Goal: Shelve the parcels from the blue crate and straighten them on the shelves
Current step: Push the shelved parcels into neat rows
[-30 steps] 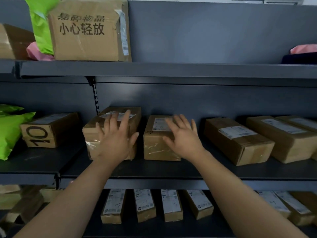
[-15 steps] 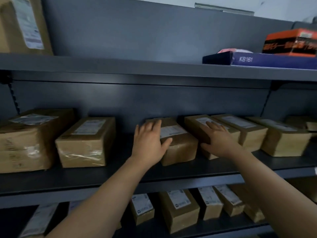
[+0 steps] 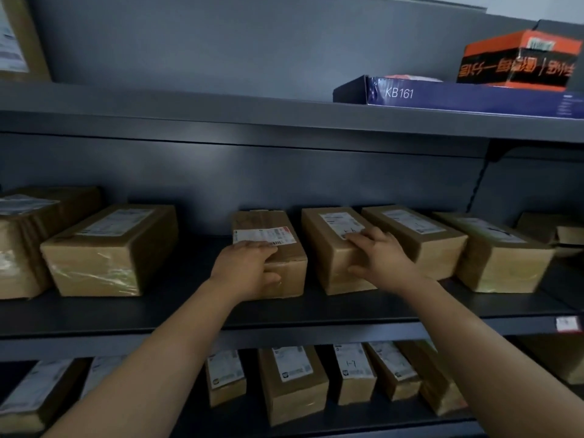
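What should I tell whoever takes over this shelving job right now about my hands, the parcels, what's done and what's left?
Left grip: holds the front top edge of the centre parcel on the middle shelf.
Right grip: holds the front top edge of the next parcel, just to its right.
Done: other parcels already stand in a row on this shelf.
Left: the next parcel looks slightly skewed, so square it up. The blue crate is out of view; check it for more.
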`<state>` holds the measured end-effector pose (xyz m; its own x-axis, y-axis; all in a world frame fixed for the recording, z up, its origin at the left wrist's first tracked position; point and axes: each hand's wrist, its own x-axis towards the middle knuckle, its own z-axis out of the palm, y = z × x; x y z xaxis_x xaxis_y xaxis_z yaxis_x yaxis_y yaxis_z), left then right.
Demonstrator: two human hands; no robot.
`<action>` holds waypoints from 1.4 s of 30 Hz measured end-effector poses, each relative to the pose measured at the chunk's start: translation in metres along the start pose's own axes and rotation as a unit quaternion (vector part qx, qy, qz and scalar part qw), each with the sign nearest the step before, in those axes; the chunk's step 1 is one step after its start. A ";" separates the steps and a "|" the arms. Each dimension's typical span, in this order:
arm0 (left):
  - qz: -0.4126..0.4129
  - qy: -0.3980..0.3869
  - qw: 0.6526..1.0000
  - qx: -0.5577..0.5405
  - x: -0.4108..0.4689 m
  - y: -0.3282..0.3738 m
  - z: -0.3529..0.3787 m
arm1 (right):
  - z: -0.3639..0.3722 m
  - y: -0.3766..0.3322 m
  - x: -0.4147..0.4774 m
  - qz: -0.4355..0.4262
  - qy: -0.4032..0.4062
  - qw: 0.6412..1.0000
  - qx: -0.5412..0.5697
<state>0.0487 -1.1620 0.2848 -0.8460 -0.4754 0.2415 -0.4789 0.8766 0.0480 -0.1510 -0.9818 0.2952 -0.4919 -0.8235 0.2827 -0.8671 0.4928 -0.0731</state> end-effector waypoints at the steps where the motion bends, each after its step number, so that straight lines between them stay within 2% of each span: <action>1: -0.003 -0.004 1.000 0.003 -0.004 -0.006 -0.003 | 0.001 -0.007 -0.001 -0.007 0.008 1.000 0.000; 5: -0.020 -0.012 1.000 0.002 -0.020 -0.029 -0.009 | 0.008 -0.033 -0.001 -0.025 0.037 0.999 -0.008; 16: -0.033 -0.045 0.995 -0.079 -0.036 -0.085 -0.017 | 0.019 -0.104 0.007 -0.012 0.047 0.998 -0.048; 27: -0.016 -0.030 0.997 -0.074 -0.032 -0.105 -0.013 | 0.027 -0.126 0.013 0.003 0.059 0.996 -0.074; 30: -0.013 -0.026 0.997 -0.066 -0.033 -0.102 -0.014 | 0.023 -0.125 0.010 0.001 0.057 0.998 -0.033; 32: -0.028 0.009 0.995 -0.095 -0.035 -0.095 -0.018 | 0.019 -0.118 0.004 -0.011 0.077 0.997 0.006; 35: -0.044 0.113 0.979 -0.166 -0.035 -0.066 -0.026 | 0.008 -0.093 -0.006 -0.027 0.108 0.993 0.037; 38: -0.024 0.203 0.956 -0.208 -0.026 -0.018 -0.034 | -0.004 -0.049 -0.017 -0.024 0.124 0.991 0.042; 42: 0.018 0.237 0.938 -0.251 -0.003 0.065 -0.033 | -0.026 0.028 -0.037 0.006 0.117 0.993 0.021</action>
<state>0.0279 -1.1011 0.3191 -0.6027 -0.4622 0.6504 -0.1801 0.8729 0.4534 -0.1546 -0.9299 0.3076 -0.4741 -0.7281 0.4951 -0.8665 0.4856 -0.1156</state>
